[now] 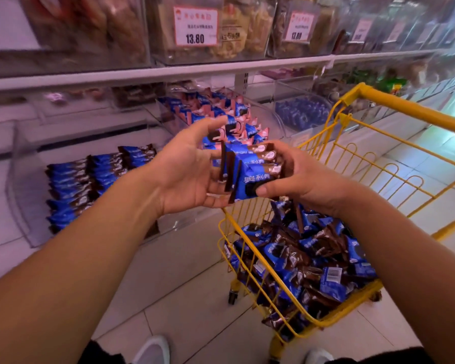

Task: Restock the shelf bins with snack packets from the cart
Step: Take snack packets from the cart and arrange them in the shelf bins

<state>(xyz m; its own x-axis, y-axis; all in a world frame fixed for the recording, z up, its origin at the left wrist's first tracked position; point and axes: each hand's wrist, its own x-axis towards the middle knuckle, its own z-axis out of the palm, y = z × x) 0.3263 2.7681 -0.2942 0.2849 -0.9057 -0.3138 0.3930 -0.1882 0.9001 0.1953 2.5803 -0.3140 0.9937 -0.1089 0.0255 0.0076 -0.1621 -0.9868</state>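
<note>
Head view: we held a stack of packets (250, 172) over the cart (373, 93), right hand (307, 179) gripping, left hand (187, 174) loose beside. Next, we think, into the bin (26, 206).

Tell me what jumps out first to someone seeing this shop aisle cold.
A stack of blue and brown snack packets sits mid-frame, gripped by the right hand and steadied by the open left hand. Below it, the yellow cart holds a heap of the same packets. To the left, a clear shelf bin has them lined in neat rows.
</note>
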